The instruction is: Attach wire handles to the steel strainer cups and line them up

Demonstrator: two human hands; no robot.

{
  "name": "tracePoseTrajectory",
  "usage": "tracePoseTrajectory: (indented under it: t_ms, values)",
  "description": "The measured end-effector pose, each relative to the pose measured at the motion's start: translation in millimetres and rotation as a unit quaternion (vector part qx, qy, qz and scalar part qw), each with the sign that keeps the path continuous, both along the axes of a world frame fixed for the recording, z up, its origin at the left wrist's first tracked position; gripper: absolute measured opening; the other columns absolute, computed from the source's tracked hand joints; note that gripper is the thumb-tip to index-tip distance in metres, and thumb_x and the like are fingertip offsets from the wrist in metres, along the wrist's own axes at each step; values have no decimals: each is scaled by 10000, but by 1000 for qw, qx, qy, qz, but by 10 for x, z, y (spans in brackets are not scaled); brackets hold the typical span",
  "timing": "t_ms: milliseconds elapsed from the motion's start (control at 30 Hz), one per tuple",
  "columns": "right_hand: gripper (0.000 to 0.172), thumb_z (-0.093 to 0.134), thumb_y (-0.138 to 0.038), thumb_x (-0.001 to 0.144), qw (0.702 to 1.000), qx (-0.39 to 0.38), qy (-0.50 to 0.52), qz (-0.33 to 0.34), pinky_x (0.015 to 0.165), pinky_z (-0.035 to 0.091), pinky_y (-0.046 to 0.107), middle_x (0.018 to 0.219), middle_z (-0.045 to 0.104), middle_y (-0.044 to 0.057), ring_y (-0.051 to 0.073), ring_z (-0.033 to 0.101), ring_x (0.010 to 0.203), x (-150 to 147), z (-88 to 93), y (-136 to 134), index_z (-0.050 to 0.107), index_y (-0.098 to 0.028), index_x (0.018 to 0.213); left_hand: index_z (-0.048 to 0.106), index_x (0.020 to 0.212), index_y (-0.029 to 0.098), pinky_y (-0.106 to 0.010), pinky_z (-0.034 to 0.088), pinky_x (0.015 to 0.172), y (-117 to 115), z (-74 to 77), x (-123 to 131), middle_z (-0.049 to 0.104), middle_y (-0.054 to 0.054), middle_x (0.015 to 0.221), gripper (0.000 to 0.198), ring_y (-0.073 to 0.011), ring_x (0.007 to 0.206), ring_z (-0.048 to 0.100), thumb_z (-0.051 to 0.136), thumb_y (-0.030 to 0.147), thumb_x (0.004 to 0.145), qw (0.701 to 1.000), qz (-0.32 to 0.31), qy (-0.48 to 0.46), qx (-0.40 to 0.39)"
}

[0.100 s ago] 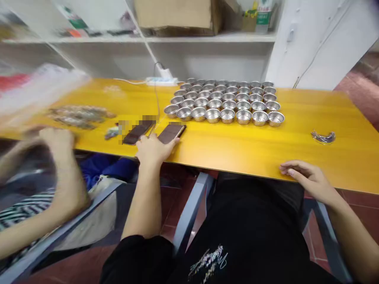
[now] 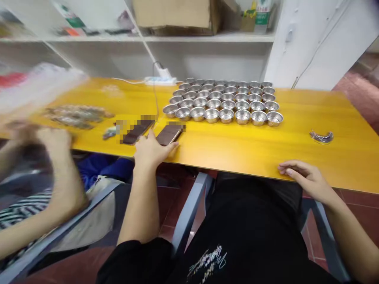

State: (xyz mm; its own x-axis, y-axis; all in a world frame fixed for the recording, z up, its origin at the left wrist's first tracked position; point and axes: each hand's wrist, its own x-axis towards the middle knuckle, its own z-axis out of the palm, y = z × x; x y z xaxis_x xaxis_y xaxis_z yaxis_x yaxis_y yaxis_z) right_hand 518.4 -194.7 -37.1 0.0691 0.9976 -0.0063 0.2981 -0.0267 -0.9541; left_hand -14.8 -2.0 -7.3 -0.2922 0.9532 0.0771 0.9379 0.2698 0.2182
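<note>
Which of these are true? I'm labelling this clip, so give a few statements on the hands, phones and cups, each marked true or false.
The left hand touches a dark phone. True.
The right hand holds a foil cup. False: it lies empty at the edge of the table.
The foil cups stand in rows. True.
Only one phone lies on the table. False: a second phone lies beside it.

Lost to motion blur at left: plastic bag [image 2: 38, 85], co-worker's hand [image 2: 56, 140] | Masked by pixel blocks: far ends of dark phone [image 2: 136, 132] and brown phone [image 2: 168, 134] | Cropped at top edge: cardboard box [image 2: 174, 15] | Proved too small to identify: metal pieces [image 2: 321, 137]
</note>
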Motion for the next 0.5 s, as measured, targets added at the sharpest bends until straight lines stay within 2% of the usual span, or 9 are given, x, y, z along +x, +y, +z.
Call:
tracePoseTrajectory:
  t_ms: [67,133,200,300,400,500]
  values:
    - [575,890,-808,941,1000,2,1,0,1060,761,487,1181,910,130,313,896,1075,9,-8,1,924,-275,1154,398,1800,23,-679,500,1345,-10,-54,-54,596,-368,1713,1216,-582,1598,587,800,713,883,1000,-22,2,10]
    - [565,894,-798,943,1000,4,5,1,1045,764,484,1183,910,131,309,895,1060,18,-24,5,924,-272,1148,469,1759,43,-664,516,1331,-10,-106,-69,655,-337,1667,1075,-559,1560,628,774,630,912,999,-25,-3,30]
    - [558,894,-790,948,1000,6,6,3,1038,765,483,1185,910,134,309,893,1059,23,-41,12,925,-269,1146,525,1730,60,-688,510,1326,3,-149,-66,653,-329,1675,1003,-570,1570,613,757,614,927,999,-14,-18,46]
    - [545,893,-777,956,1000,9,4,4,1048,761,476,1182,910,132,304,892,1068,23,-50,20,921,-268,1147,502,1763,79,-723,458,1370,53,-204,-76,586,-313,1761,1043,-579,1646,541,784,621,918,997,-6,-52,60]
    - [554,894,-779,953,1000,14,5,6,1045,763,487,1166,911,139,309,893,1058,20,-43,24,915,-258,1142,478,1779,92,-664,427,1430,113,-269,-120,564,-275,1801,1055,-517,1673,543,816,580,906,993,-26,-84,81]
    - [559,898,-779,948,1000,16,8,9,1024,769,489,1157,910,143,313,894,1043,10,-35,23,917,-255,1139,490,1763,115,-628,454,1426,143,-342,-158,588,-251,1783,1023,-478,1635,590,822,576,912,989,-41,-96,104]
